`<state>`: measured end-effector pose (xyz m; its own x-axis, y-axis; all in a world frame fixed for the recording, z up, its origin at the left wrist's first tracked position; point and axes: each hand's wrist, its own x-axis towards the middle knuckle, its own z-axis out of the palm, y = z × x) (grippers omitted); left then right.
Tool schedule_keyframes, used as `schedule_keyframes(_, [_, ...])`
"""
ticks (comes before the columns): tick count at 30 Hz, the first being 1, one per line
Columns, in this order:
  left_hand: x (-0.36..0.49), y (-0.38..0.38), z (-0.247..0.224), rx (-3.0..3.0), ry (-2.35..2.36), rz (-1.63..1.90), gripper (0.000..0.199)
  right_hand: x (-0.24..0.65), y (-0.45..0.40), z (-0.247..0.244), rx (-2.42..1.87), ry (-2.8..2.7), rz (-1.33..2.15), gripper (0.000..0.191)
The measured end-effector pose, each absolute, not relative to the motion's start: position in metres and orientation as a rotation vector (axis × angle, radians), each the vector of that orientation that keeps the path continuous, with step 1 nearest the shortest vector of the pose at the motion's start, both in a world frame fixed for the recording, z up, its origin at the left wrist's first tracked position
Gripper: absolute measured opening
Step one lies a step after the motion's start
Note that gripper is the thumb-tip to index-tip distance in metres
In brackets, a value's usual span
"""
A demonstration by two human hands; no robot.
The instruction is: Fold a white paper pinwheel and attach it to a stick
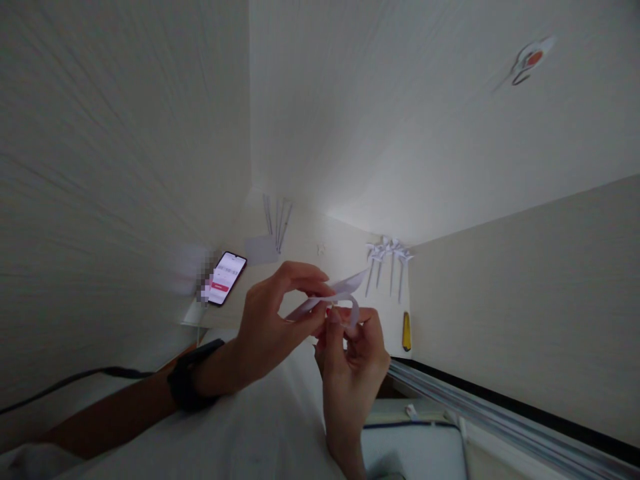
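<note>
Above the desk, my two hands meet at a white paper pinwheel (345, 287) with curled, bent blades. My left hand (280, 307) pinches it from the left between thumb and fingers. From below right, my right hand (353, 353) closes its thumb and fingertips at the paper's middle, by a curled blade. A tiny yellowish and red spot shows at those fingertips; what it is I cannot make out. Several white paper pinwheels (390, 250) on thin sticks lie together at the desk's right side. Several bare thin sticks (280, 223) lie at the back left.
A lit phone (227, 277) leans or lies at the desk's left edge. Beside the sticks is a pale paper square (261, 250). A yellow cutter knife (407, 331) lies at the right edge. Walls close in the white desk (345, 237); a hook (530, 63) hangs on one.
</note>
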<state>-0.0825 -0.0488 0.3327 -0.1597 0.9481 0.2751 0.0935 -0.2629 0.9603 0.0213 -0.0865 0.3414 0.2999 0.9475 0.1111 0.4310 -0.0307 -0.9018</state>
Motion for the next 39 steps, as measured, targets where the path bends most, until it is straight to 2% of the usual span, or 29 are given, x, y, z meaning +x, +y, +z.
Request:
schedule_keyframes(9, [-0.082, -0.05, 0.33, 1.288, 1.177, 1.556, 0.043, 0.021, -0.082, 0.345, -1.628, -1.244, 0.771, 0.018])
schedule_keyframes(16, [-0.084, -0.052, 0.326, 1.531, 1.22, 1.606, 0.044, 0.021, -0.085, 0.341, -1.659, -1.225, 0.744, 0.015])
schedule_keyframes(21, [-0.083, -0.051, 0.324, 1.55, 1.198, 1.704, 0.052, 0.019, -0.085, 0.337, -1.699, -1.233, 0.683, 0.017])
schedule_keyframes(27, [-0.084, -0.049, 0.332, 1.542, 1.216, 1.648, 0.04, 0.016, -0.082, 0.337, -1.661, -1.288, 0.579, 0.015])
schedule_keyframes(34, [-0.085, -0.049, 0.329, 1.425, 1.182, 1.639, 0.06, 0.01, -0.077, 0.342, -1.495, -1.052, 0.934, 0.013])
schedule_keyframes(39, [-0.085, -0.049, 0.33, 1.493, 1.16, 1.654, 0.056, 0.008, -0.077, 0.34, -1.456, -1.038, 0.954, 0.017])
